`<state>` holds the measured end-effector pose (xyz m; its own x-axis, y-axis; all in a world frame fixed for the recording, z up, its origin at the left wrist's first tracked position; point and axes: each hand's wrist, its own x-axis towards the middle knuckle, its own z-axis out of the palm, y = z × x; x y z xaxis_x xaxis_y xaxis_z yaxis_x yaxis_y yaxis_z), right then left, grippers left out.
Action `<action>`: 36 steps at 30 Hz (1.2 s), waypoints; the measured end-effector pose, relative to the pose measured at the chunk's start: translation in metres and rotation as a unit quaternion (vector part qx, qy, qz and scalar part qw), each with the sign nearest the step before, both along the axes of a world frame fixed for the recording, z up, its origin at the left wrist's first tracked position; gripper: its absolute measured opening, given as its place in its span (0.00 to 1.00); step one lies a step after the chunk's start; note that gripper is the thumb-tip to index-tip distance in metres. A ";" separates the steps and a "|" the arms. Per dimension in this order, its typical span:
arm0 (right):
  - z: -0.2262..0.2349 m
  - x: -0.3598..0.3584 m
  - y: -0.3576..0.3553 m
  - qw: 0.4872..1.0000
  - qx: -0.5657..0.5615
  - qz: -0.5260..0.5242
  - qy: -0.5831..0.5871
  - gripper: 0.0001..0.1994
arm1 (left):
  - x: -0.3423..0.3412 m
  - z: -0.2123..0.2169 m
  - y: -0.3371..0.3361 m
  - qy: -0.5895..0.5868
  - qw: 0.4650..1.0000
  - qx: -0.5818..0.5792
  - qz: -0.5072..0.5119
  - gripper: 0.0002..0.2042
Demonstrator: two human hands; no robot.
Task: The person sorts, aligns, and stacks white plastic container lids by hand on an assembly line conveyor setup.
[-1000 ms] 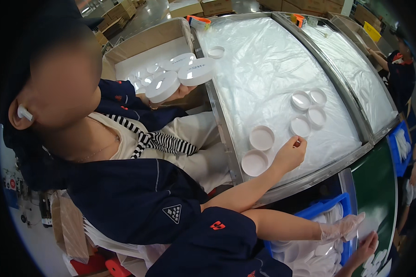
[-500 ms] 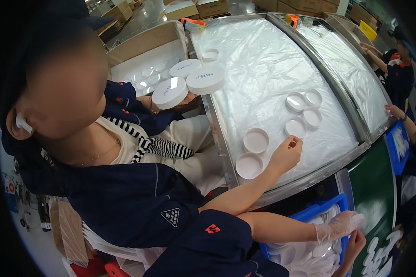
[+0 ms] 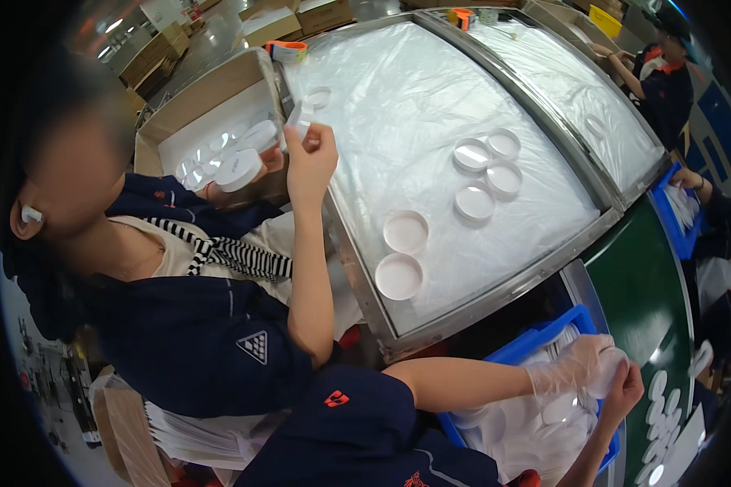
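Note:
My left hand [image 3: 578, 370], in a clear plastic glove, reaches over a blue bin [image 3: 536, 345] at the lower right. It grips a white round lid [image 3: 606, 362]. My bare right hand [image 3: 627, 391] comes up from the bottom edge and closes on the same lid from the other side. The bin holds several more white lids [image 3: 560, 408] in a clear bag.
A co-worker on my left raises a hand [image 3: 309, 158] with a small white piece and holds a white lid [image 3: 238, 170] by a cardboard box [image 3: 195, 109]. Several white dishes [image 3: 404, 232] lie on the plastic-covered table [image 3: 398, 105]. Another person [image 3: 666, 77] works at the far right.
The co-worker's hand has lifted off the table near the dishes and swung up to the left beside the cardboard box. My two hands have stayed together over the blue bin.

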<state>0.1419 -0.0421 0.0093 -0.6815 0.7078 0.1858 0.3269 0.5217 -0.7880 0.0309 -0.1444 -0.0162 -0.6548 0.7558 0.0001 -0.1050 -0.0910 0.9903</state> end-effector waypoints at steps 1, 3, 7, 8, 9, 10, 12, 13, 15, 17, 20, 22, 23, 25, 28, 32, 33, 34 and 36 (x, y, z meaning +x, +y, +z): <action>0.001 0.000 -0.001 0.999 -0.038 0.022 0.004 0.07 | -0.002 -0.007 0.005 -0.013 0.998 0.053 0.000 0.08; -0.004 -0.008 -0.009 0.989 -0.103 0.078 0.073 0.09 | -0.018 -0.001 0.000 0.089 0.996 0.024 0.005 0.07; 0.009 -0.005 -0.033 0.980 -0.088 0.173 0.051 0.16 | -0.088 0.022 -0.053 0.221 0.943 -0.158 0.191 0.08; 0.003 0.002 -0.031 0.979 -0.088 0.174 0.055 0.16 | -0.106 0.028 -0.068 0.236 0.910 -0.200 0.276 0.08; -0.003 0.009 -0.032 0.980 -0.102 0.174 0.004 0.16 | -0.123 0.024 -0.085 0.269 0.896 -0.187 0.301 0.08; -0.010 0.016 -0.031 0.977 -0.113 0.174 -0.048 0.16 | -0.139 0.007 -0.099 0.300 0.880 -0.172 0.326 0.09; -0.014 0.021 -0.037 0.972 -0.089 0.198 -0.090 0.15 | -0.159 -0.025 -0.118 0.125 0.942 -0.186 0.249 0.10; -0.021 0.013 -0.045 0.963 -0.094 0.232 -0.097 0.15 | -0.165 -0.041 -0.131 0.119 0.939 -0.198 0.256 0.10; -0.017 0.009 -0.055 0.958 -0.088 0.258 -0.092 0.15 | -0.166 -0.048 -0.141 0.233 0.861 -0.397 0.217 0.10; -0.013 0.003 -0.062 0.948 -0.098 0.288 -0.092 0.16 | -0.164 -0.055 -0.148 0.245 0.851 -0.424 0.188 0.14; -0.012 0.000 -0.065 0.945 -0.088 0.301 -0.095 0.16 | -0.158 -0.061 -0.153 0.305 0.827 -0.442 0.166 0.19; -0.011 -0.002 -0.065 0.944 -0.088 0.302 -0.100 0.16 | -0.156 -0.060 -0.154 0.353 0.812 -0.431 0.173 0.20; -0.009 -0.001 -0.064 0.944 -0.087 0.301 -0.106 0.16 | -0.151 -0.047 -0.153 0.434 0.767 -0.414 0.227 0.21; -0.009 0.000 -0.063 0.945 -0.088 0.297 -0.104 0.15 | -0.153 -0.028 -0.153 0.510 0.717 -0.390 0.273 0.22; -0.011 -0.004 -0.068 0.947 -0.083 0.294 -0.104 0.15 | -0.210 0.004 -0.147 0.428 0.750 -0.312 0.396 0.20; -0.013 -0.013 -0.067 0.944 -0.066 0.305 -0.107 0.14 | -0.343 0.035 -0.136 0.461 0.599 -0.313 0.575 0.09; -0.013 -0.013 -0.069 0.946 -0.066 0.301 -0.105 0.14 | -0.375 0.028 -0.144 0.483 0.559 -0.360 0.570 0.06; -0.013 -0.011 -0.072 0.947 -0.075 0.292 -0.112 0.13 | -0.418 0.019 -0.163 0.444 0.586 -0.446 0.511 0.11; -0.017 -0.007 -0.073 0.951 -0.085 0.272 -0.118 0.13 | -0.469 0.002 -0.206 0.439 0.559 -0.519 0.475 0.06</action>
